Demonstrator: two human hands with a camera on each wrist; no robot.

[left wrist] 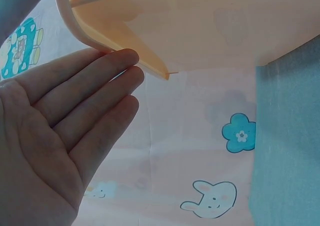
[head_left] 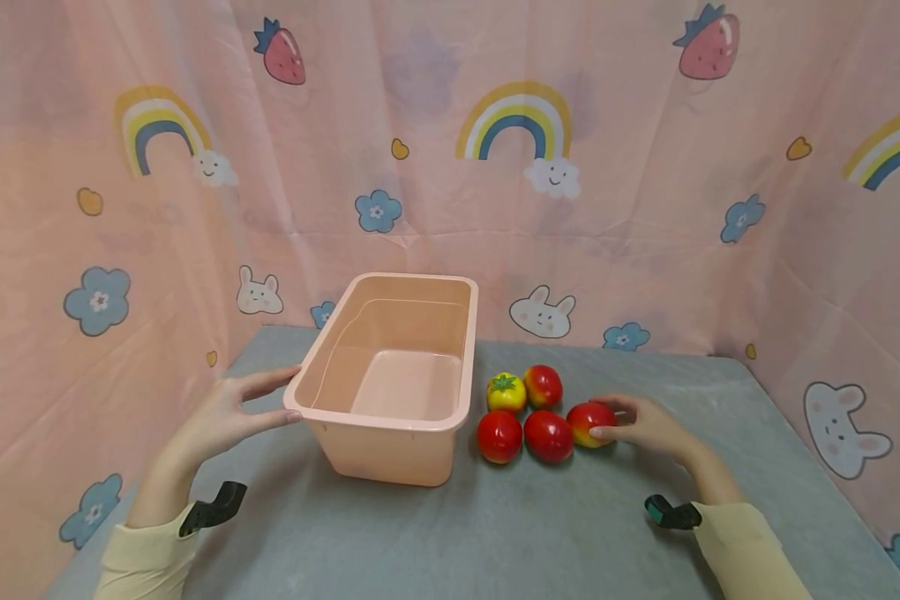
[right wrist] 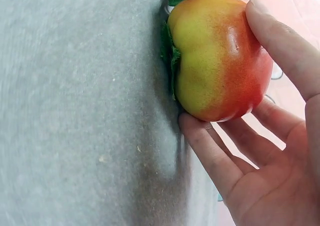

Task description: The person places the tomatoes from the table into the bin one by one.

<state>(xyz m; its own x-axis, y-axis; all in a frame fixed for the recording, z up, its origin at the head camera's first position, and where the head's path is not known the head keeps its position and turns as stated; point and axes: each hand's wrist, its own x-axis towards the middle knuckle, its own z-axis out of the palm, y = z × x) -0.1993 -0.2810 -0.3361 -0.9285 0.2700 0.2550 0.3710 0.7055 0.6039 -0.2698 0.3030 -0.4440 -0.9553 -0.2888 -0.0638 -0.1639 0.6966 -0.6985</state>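
A peach-coloured plastic tub (head_left: 390,454) stands on the table, its opening facing up. My left hand (head_left: 232,412) touches the tub's left rim near the front corner, thumb and fingers spread and nearly straight. In the left wrist view, the fingertips (left wrist: 127,58) lie right at the rim. My right hand (head_left: 645,425) holds a red and yellow toy tomato (right wrist: 220,61) between thumb and fingers. That tomato has its green leaves toward the tabletop. Beside it sit red tomatoes (head_left: 548,436) and one yellow tomato (head_left: 506,393) with its green leaves on top.
The grey table (head_left: 495,533) reaches back to a pink curtain (head_left: 435,108) printed with rainbows, rabbits and flowers, which also hangs along both sides. The tub stands left of the tomato cluster, with a narrow gap between them.
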